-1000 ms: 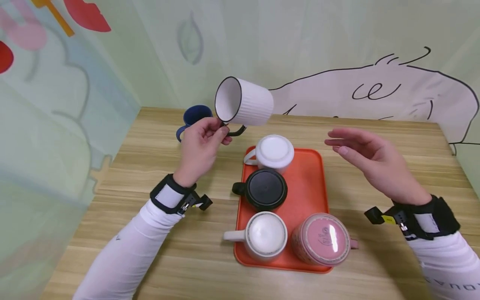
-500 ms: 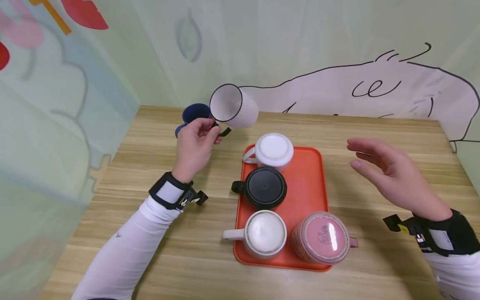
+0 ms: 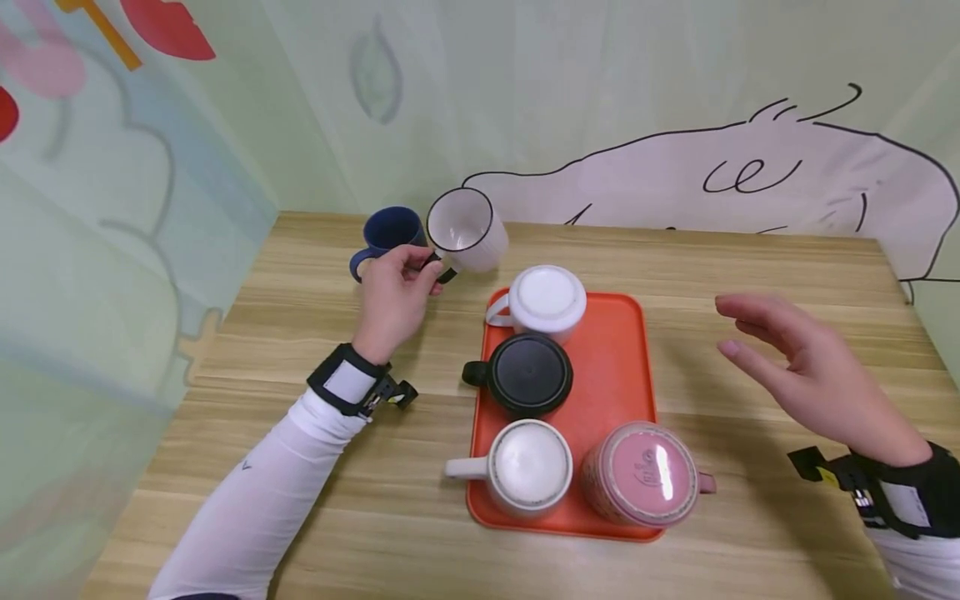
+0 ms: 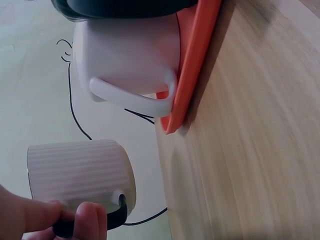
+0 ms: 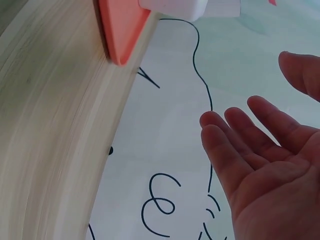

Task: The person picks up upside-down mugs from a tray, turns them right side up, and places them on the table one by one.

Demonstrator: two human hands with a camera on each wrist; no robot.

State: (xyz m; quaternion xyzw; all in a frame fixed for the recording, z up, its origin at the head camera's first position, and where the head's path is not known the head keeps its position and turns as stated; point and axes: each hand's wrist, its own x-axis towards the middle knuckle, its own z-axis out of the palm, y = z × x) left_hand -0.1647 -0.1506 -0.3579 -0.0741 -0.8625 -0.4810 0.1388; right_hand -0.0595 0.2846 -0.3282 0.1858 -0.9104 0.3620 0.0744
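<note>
My left hand (image 3: pixel 397 296) pinches the black handle of a white ribbed mug (image 3: pixel 483 246) with a dark rim. That mug is nearly upright, its mouth tipped a little toward me, right of a blue mug (image 3: pixel 392 229) at the back of the table. In the left wrist view the ribbed mug (image 4: pixel 80 172) shows a gap between its base and the wooden top. My right hand (image 3: pixel 813 371) is held in the air right of the orange tray (image 3: pixel 611 358), fingers loosely bent and holding nothing; the right wrist view shows its bare palm (image 5: pixel 275 185).
Upside down on the tray stand a white mug (image 3: pixel 546 300), a black mug (image 3: pixel 529 373), an off-white mug (image 3: pixel 529 467) and a pink mug (image 3: pixel 645 475). Several handles jut past the tray's edges. A printed curtain (image 3: pixel 600 92) borders the wooden table (image 3: pixel 360 517) behind and at left.
The white ribbed mug has come down and left, turning from sideways to nearly upright beside the blue mug. My right hand has drawn back toward the lower right.
</note>
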